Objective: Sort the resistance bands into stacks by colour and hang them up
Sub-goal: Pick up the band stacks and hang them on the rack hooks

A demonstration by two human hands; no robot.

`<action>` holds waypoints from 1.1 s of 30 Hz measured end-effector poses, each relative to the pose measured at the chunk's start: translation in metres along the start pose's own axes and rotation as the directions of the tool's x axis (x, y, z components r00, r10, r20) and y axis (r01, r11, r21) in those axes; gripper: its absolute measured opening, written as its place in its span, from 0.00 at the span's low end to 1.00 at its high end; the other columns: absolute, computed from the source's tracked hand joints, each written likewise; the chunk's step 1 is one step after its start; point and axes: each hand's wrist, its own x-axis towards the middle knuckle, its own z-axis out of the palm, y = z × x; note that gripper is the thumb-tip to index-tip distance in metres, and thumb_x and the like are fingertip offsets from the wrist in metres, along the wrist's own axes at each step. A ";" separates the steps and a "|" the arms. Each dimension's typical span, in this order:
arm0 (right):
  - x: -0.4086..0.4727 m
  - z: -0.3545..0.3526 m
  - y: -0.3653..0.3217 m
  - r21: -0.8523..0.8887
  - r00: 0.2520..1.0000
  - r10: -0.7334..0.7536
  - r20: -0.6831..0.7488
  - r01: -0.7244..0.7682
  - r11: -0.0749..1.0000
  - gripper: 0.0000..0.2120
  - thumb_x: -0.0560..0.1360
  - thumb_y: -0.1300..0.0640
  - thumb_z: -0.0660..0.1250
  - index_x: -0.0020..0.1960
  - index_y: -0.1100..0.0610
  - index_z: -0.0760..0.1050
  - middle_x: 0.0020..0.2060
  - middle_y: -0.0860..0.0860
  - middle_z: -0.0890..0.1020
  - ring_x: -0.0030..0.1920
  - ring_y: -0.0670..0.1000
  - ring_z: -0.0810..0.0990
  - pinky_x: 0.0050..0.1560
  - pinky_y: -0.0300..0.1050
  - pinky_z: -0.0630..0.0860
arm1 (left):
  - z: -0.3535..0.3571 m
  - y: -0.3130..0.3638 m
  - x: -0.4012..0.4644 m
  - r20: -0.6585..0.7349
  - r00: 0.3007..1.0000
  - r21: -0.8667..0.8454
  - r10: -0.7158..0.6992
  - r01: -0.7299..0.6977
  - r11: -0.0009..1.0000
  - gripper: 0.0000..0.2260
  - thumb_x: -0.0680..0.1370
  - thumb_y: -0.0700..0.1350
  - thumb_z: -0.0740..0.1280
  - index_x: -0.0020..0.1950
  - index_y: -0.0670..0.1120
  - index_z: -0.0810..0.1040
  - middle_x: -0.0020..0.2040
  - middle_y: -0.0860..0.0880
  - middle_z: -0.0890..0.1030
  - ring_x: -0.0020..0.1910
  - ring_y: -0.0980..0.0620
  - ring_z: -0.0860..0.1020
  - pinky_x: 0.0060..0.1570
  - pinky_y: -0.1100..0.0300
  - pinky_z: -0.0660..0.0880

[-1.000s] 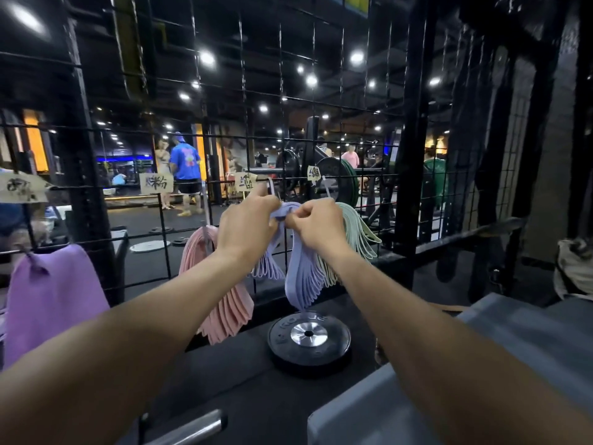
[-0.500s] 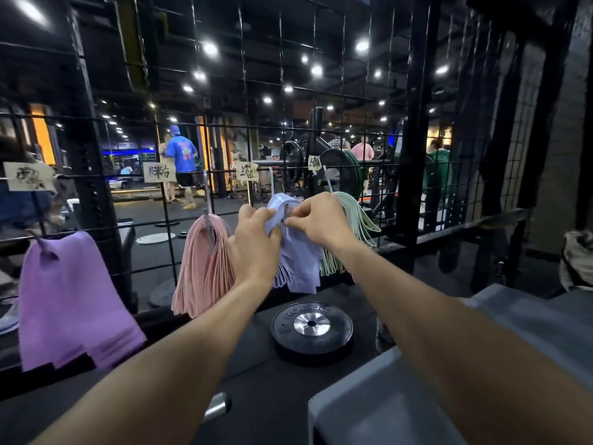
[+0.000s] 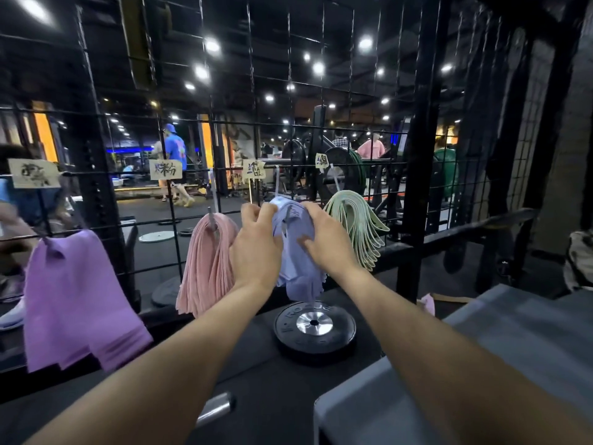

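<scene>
Seen from head height, looking down two bare forearms toward a black wire grid panel (image 3: pixel 256 130) in a dim gym. Both hands raised to a bundle of pale blue resistance bands (image 3: pixel 296 252) draped over a hook on the grid, at the middle of the view. Left hand (image 3: pixel 256 248) curled against the bundle's left side, fingers bent round the bands near the top. Right hand (image 3: pixel 327 242) closed on the bundle's right side, thumb pressed across the front of the bands. Just left of the blue bundle, a pink bundle of bands (image 3: pixel 208 264) hanging from its own hook; just right, a light green bundle (image 3: pixel 356 226) fanned out over another hook. Far left, a purple bundle (image 3: pixel 73 300) draped lower on the grid, somewhat blurred. Small handwritten paper labels (image 3: pixel 165 170) clipped to the grid above each bundle, writing not legible. Below the hands, a black weight plate (image 3: pixel 314 329) with a silver hub lying flat on a dark surface. At lower right, a grey padded block (image 3: pixel 481 364). Beyond the grid, ceiling lights, racks and several people in the distance.
</scene>
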 end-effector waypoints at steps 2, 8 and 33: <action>-0.002 -0.002 0.004 -0.061 1.000 0.009 -0.024 -0.010 0.998 0.14 0.73 0.62 0.67 0.57 0.54 0.71 0.47 0.53 0.82 0.48 0.57 0.80 0.43 0.47 0.75 | 0.005 -0.003 -0.006 0.047 0.999 -0.054 0.023 -0.021 0.998 0.28 0.72 0.30 0.64 0.68 0.50 0.65 0.63 0.48 0.64 0.46 0.44 0.76 0.36 0.52 0.73; -0.007 -0.016 0.005 -0.327 0.972 -0.168 -0.161 0.108 0.939 0.14 0.78 0.61 0.56 0.60 0.51 0.73 0.48 0.49 0.81 0.47 0.54 0.79 0.39 0.44 0.72 | 0.002 -0.008 -0.020 0.057 0.995 -0.093 0.083 -0.078 0.993 0.38 0.70 0.25 0.56 0.75 0.55 0.57 0.73 0.55 0.63 0.55 0.47 0.77 0.40 0.53 0.74; -0.025 0.003 0.013 0.030 0.997 0.072 -0.001 -0.072 0.997 0.23 0.71 0.64 0.69 0.63 0.55 0.66 0.48 0.56 0.81 0.48 0.59 0.79 0.48 0.55 0.78 | 0.021 -0.010 -0.033 0.141 0.990 -0.317 0.028 0.018 0.948 0.39 0.71 0.27 0.62 0.76 0.51 0.54 0.76 0.56 0.56 0.74 0.57 0.58 0.62 0.70 0.59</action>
